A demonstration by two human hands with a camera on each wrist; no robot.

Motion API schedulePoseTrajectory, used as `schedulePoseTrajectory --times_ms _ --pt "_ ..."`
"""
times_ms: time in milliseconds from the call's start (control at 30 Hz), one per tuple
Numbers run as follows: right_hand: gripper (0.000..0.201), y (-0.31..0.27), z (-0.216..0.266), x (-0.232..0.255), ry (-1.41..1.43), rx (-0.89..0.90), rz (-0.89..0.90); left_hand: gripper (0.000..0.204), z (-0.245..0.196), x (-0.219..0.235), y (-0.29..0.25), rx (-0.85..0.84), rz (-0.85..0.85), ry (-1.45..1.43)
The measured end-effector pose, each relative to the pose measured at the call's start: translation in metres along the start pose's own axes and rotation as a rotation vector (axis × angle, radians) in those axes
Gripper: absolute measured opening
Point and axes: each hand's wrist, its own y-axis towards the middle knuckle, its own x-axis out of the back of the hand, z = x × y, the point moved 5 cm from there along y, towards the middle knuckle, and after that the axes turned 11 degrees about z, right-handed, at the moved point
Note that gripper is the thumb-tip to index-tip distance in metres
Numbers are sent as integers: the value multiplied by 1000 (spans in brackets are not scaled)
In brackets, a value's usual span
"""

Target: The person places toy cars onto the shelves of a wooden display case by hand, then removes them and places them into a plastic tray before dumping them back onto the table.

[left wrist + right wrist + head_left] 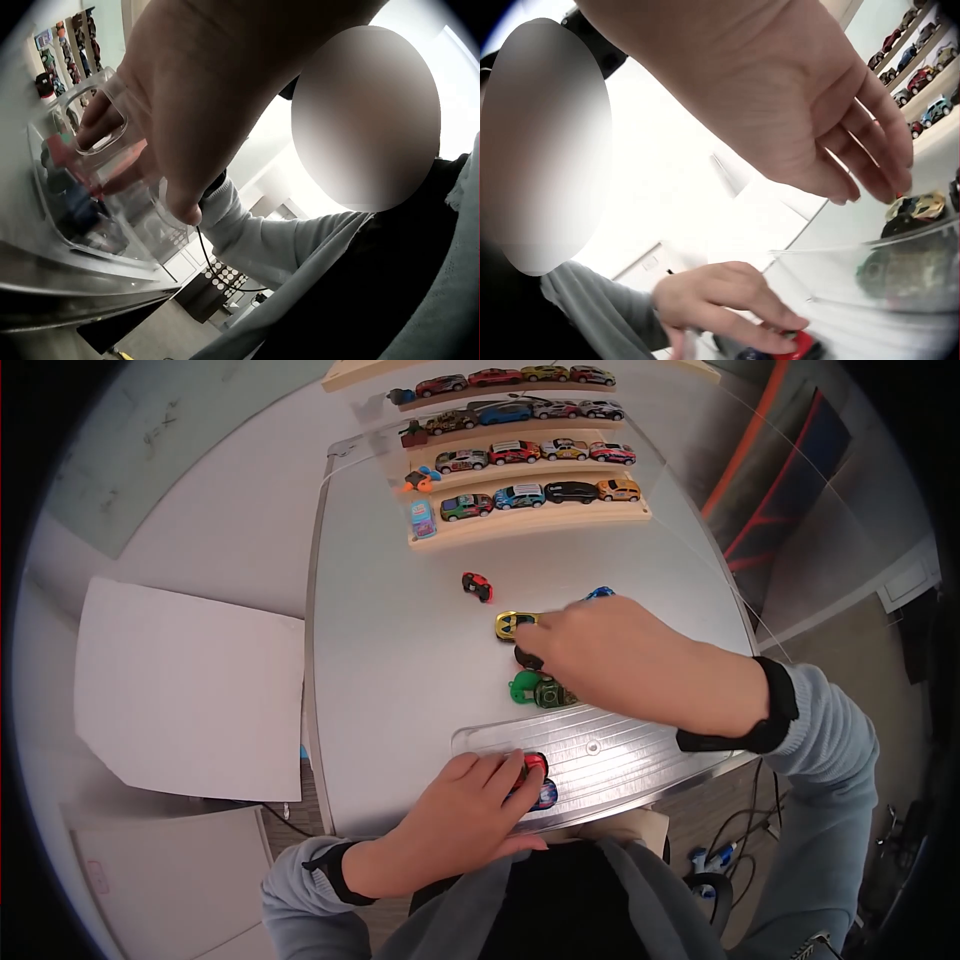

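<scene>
My left hand (465,810) grips the wall of a clear plastic box (462,737) near the table's front edge, thumb outside and fingers over the inside. Under those fingers lies a red toy car (537,762) next to a blue toy car (546,795). My right hand (600,645) reaches down with relaxed fingers, fingertips right at a yellow toy car (512,625). In the right wrist view its fingers and thumb stand apart above that yellow car (922,204). A dark toy car (527,657), partly hidden by the hand, and a green toy car (545,691) lie just in front.
A red-and-black toy car (477,587) lies farther left, and a blue one (600,593) shows beyond my right hand. Stepped wooden shelves (540,525) with rows of toy cars stand at the table's (390,660) far end. A white board (190,690) stands to the left.
</scene>
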Motion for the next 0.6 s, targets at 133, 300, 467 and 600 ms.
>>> schedulePoseTrajectory --times_ms 133,300,467,600 --pt "20 26 -30 -17 -136 -128 -32 62 1 -3 -2 7 -20 20" --pt "31 57 -50 -31 -59 -197 188 58 0 -3 -1 6 -42 24" --pt "37 71 -57 -38 -23 -213 324 59 1 -4 -1 6 -67 16" --pt "38 68 -55 -34 -20 -163 321 59 0 -3 -1 7 -82 16"
